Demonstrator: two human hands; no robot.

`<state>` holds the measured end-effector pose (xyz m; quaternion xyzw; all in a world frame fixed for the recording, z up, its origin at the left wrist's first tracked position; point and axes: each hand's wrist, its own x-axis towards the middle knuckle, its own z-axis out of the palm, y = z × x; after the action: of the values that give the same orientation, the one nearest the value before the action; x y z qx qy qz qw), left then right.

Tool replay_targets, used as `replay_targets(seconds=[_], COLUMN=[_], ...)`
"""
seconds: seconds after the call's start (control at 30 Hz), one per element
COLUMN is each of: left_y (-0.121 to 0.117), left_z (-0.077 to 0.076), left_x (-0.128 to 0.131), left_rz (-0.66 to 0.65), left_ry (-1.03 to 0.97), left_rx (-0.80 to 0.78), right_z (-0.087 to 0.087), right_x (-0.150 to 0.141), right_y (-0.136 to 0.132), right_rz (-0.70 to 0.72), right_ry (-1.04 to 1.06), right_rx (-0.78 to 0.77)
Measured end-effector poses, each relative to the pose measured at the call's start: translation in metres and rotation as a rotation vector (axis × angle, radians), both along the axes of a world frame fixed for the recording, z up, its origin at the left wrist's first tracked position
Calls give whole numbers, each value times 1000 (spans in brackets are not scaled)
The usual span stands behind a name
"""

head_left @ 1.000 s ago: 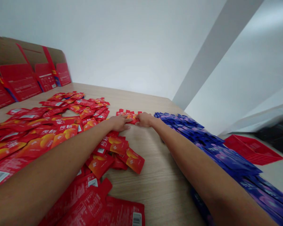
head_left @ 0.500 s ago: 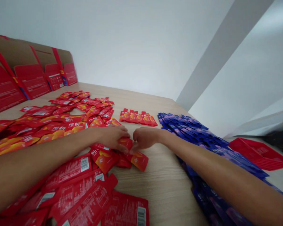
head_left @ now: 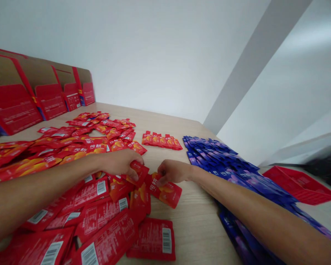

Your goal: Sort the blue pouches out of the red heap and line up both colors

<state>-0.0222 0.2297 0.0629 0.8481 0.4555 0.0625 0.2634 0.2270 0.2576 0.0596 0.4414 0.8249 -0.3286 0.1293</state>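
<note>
At the right edge of a spread of red sachets [head_left: 102,211], my left hand [head_left: 123,163] pinches a red sachet [head_left: 138,172] between thumb and fingers. My right hand [head_left: 172,172], just to its right over bare wood, grips another red sachet [head_left: 168,193] that shows orange fruit and white characters. Its lower part hangs toward me, tilted to the right. More sachets lie under and in front of my left hand, some with barcodes facing up. Beyond both hands, a short overlapping row of red sachets [head_left: 161,141] lies flat on the table.
Overlapping rows of blue-purple sachets [head_left: 209,151] cover the table's right side, beneath my right forearm. Red cardboard boxes [head_left: 51,99] with open fronts stand at the back left. Past the right edge is a red basket-like container [head_left: 300,184]. A white wall [head_left: 154,66] rises behind the wooden table [head_left: 198,221].
My hands have moved apart from each other. The right now holds a sachet turned more into view, and the left has drawn slightly left with its own. The view has shifted a little.
</note>
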Motion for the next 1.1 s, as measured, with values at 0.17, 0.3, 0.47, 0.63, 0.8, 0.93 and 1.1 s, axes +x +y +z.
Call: replay_targets(seconds=[0.17, 0.3, 0.47, 0.63, 0.8, 0.93, 1.1], left_y=[18, 45, 86, 107, 107, 110, 115], left_z=[4, 8, 8, 0, 1, 10, 16], left_x=[-10, -9, 4, 10, -8, -31, -42], left_rz=[300, 693, 963, 1145, 1102, 1041, 1037], left_ry=[-374, -711, -850, -907, -857, -786, -926], left_rx=[-79, -6, 88, 154, -1, -94, -164], right_z=[2, -6, -10, -10, -9, -7, -7], right_x=[18, 19, 14, 11, 4, -5, -7], right_y=[11, 17, 22, 26, 31, 34, 34], right_rz=[-37, -28, 16, 60, 103, 139, 171], right_ry=[8, -10, -35, -81, -164, -236, -265], right_rx=[-28, -57, -64, -62, -80, -98, -84])
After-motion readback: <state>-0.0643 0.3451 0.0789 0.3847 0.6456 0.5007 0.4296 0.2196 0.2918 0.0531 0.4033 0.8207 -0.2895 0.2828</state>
